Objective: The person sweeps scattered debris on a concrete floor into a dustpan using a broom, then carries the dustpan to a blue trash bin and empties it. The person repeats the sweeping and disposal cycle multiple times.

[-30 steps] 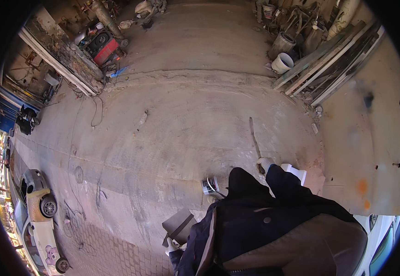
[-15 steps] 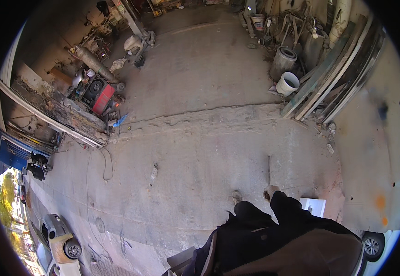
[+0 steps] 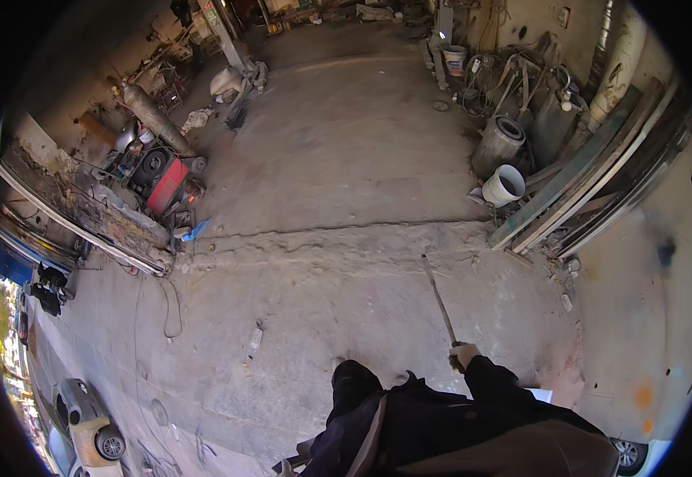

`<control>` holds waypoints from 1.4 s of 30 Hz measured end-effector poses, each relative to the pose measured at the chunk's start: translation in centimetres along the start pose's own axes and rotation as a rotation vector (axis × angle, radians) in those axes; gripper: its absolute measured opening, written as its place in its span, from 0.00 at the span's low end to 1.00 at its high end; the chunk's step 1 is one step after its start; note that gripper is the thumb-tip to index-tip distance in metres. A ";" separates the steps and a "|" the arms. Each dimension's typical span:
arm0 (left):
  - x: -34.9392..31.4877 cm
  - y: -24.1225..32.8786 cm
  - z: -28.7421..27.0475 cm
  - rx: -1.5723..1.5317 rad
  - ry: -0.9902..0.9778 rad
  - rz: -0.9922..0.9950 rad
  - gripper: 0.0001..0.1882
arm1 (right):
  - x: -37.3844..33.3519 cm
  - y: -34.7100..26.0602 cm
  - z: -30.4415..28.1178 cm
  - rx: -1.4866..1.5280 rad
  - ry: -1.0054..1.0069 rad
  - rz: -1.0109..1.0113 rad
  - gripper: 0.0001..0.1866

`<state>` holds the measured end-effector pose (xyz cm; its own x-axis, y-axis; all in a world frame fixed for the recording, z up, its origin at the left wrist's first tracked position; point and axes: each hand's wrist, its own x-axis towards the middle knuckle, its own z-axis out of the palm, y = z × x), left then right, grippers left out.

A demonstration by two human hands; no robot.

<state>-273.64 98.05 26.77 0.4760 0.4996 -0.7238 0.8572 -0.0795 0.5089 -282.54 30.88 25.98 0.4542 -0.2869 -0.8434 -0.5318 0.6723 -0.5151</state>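
Observation:
My right hand is closed around the near end of a thin, dark rod. The rod slants forward and to the left over the concrete floor, with its far tip close to the rough strip across the floor. Whether it is metal or wood I cannot tell. My dark sleeve covers the right forearm. The left hand does not show; my dark jacket fills the lower middle. One dark-clad leg is forward on the left.
A rough, broken strip crosses the floor ahead. On the right are a white bucket and leaning planks. A red machine and a gas cylinder stand left. A small pale object lies on the floor, left of centre.
The rod has swung from nearly straight ahead to a leftward slant, and my right hand shows more plainly. My left leg has come forward, and the floor strip sits lower in view.

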 end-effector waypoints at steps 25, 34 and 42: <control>17.8 61.0 32.0 -0.011 -0.003 0.208 0.30 | 26.7 -41.3 24.8 0.133 0.134 0.066 0.04; 10.4 73.3 47.0 -0.034 0.182 0.134 0.29 | 41.9 -65.2 25.9 0.157 0.106 0.165 0.03; 15.9 78.3 56.7 -0.005 0.197 0.081 0.24 | 53.4 -79.6 28.0 0.131 0.037 0.133 0.05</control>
<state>-187.78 50.91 28.66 0.4953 0.6507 -0.5755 0.8165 -0.1224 0.5643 -195.91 -18.88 26.23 0.3585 -0.2125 -0.9090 -0.4868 0.7884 -0.3762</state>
